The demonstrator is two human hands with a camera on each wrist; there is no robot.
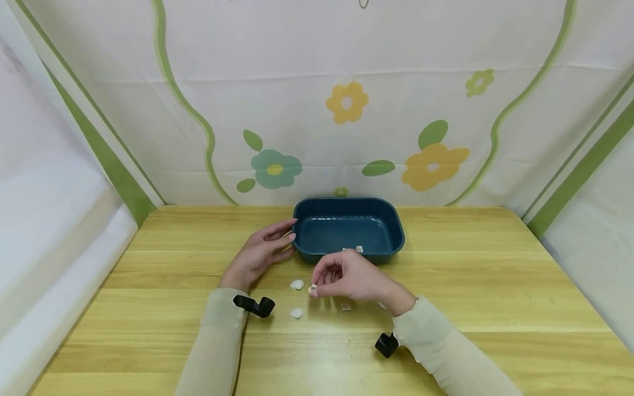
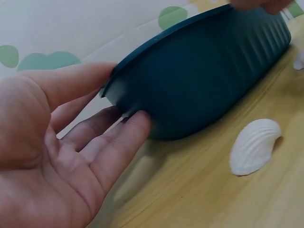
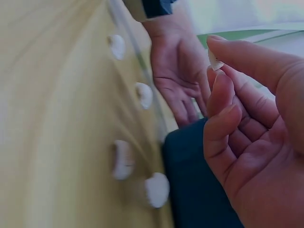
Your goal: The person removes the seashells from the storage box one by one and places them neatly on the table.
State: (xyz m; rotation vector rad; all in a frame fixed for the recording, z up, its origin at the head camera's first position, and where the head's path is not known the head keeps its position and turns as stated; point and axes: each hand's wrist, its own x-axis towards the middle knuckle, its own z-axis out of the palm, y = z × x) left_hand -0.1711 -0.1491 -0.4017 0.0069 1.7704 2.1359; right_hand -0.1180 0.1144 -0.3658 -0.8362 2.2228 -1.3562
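Observation:
A small white seashell [image 3: 215, 60] is pinched between the thumb and fingertips of my right hand [image 1: 351, 278], just in front of a dark blue plastic basin [image 1: 342, 257]. My left hand [image 1: 257, 254] rests its fingertips against the basin's left end; in the left wrist view its loosely extended fingers [image 2: 121, 147] meet the outer wall and rim. On the wooden table lie several more shells: one ribbed white shell [image 2: 255, 147] close to the left hand, another shell [image 1: 296, 313] nearer the front, and a flatter one [image 1: 345, 307] below the right hand.
Inside the basin, a small pale shell [image 1: 359, 249] lies by the near wall, partly beside the right hand. Another shell [image 1: 382, 305] is mostly hidden by the right wrist. A white flowered curtain [image 1: 307, 121] hangs behind the table [image 1: 163, 330].

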